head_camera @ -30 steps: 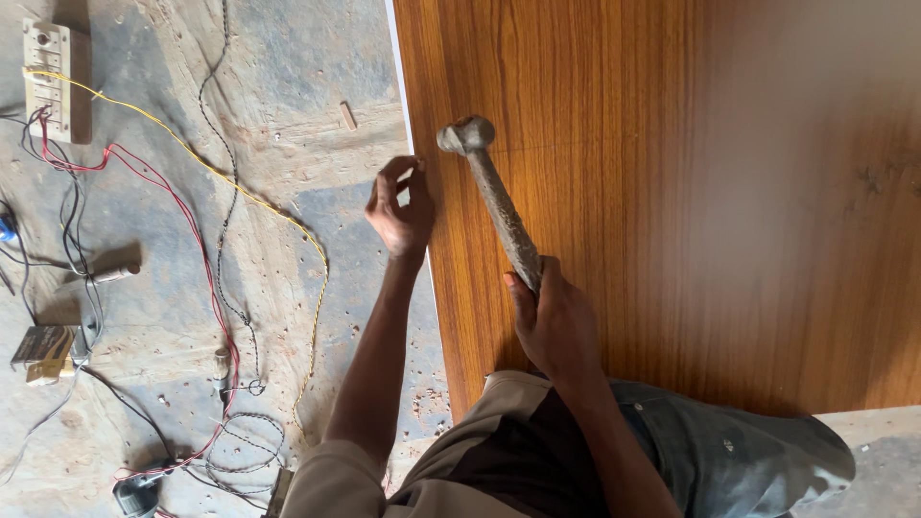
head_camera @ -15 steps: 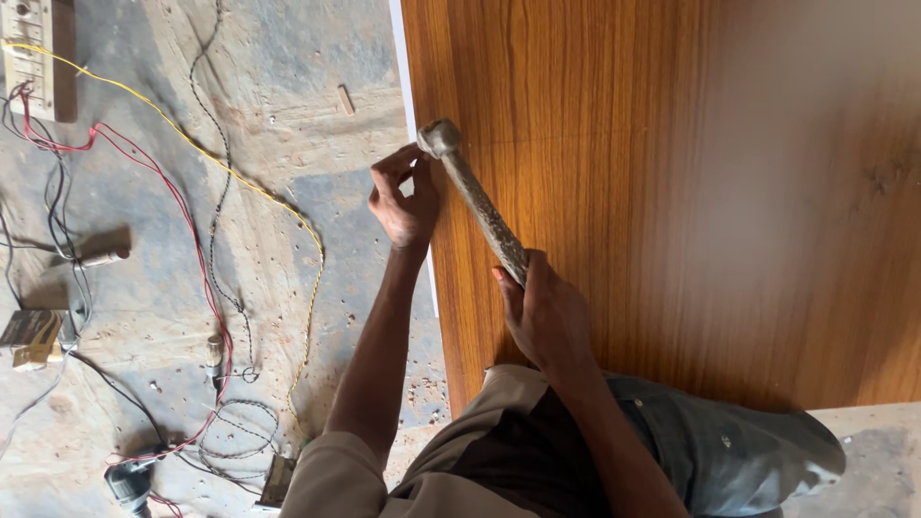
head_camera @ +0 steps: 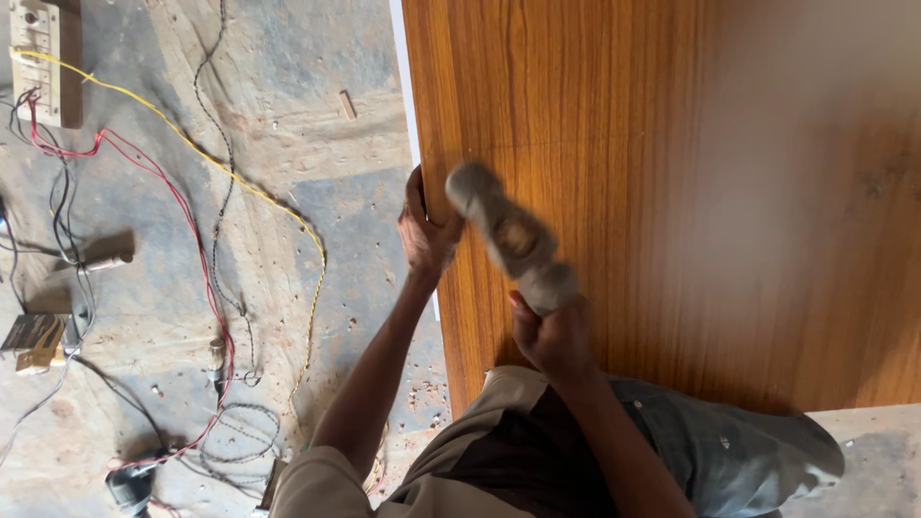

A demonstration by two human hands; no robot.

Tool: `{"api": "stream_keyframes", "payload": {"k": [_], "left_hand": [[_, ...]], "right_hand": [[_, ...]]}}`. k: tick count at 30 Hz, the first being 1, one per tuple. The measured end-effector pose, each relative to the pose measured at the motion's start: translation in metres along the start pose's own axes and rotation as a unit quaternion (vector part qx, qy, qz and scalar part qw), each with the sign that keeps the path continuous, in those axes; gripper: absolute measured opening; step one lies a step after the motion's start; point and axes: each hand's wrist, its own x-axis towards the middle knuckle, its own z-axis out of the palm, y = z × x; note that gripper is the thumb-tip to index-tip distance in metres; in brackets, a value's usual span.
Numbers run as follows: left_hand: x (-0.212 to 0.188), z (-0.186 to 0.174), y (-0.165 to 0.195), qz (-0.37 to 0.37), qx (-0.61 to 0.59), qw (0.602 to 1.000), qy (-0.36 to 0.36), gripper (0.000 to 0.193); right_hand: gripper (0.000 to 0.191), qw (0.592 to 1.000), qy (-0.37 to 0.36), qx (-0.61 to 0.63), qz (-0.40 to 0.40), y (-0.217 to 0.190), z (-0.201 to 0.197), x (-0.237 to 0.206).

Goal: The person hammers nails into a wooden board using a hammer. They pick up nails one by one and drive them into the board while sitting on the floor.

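While the right hand (head_camera: pixel 554 338) grips a hammer (head_camera: pixel 508 240) by the lower end of its handle, fingers wrapped tight around it, the tool shows as a blur — head up and to the left, above the left edge of a wood-grain panel (head_camera: pixel 614 144). The left hand (head_camera: pixel 425 230) sits at that same edge, fingers curled together at the panel's thin white side; it looks like a pinch on something small, but what it pinches, if anything, cannot be made out.

By my reading, the step in hand is a hammer stroke at the panel's edge, with the left hand steadying the spot. The next blow calls for the hammer head to land just beside those fingers, not on them, and for the left hand to hold firm against the edge.

Much is unclear — the hammer head is smeared, and the point where it meets the panel is hidden behind the left hand. The panel runs out of view at the top and right, and its right part is washed out in a haze. The person's knee covers its lower edge. On the floor (head_camera: pixel 288 221) to the left lie red, yellow and black wires (head_camera: pixel 197 240) and a socket board (head_camera: pixel 36 53), well apart from the hands.
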Motion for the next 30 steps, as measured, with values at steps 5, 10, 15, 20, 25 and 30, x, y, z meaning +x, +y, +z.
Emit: {"api": "stream_keyframes", "payload": {"k": [5,10,15,20,25,30], "left_hand": [[-0.008,0.003,-0.006,-0.072,-0.024,0.994,-0.077,0.100],[-0.006,-0.001,0.000,-0.060,-0.051,0.995,-0.066,0.104],[-0.004,0.000,-0.001,-0.160,-0.052,0.978,-0.127,0.113],[-0.010,0.005,-0.015,0.011,-0.019,0.998,-0.053,0.107],[-0.009,0.011,-0.021,-0.090,-0.117,0.984,-0.100,0.100],[-0.008,0.011,-0.019,-0.013,-0.057,0.996,-0.066,0.107]], "right_hand": [[0.036,0.940,-0.246,-0.115,0.205,0.025,0.029,0.016],[0.037,0.993,-0.020,0.012,0.115,0.020,0.013,0.001],[0.031,0.982,-0.161,-0.072,0.068,0.030,0.022,0.010],[0.038,0.971,-0.163,-0.133,0.115,0.030,0.026,0.011],[0.037,0.979,-0.156,-0.061,0.119,0.021,0.026,0.011],[0.036,0.967,-0.158,-0.154,0.125,0.032,0.033,0.018]]}}
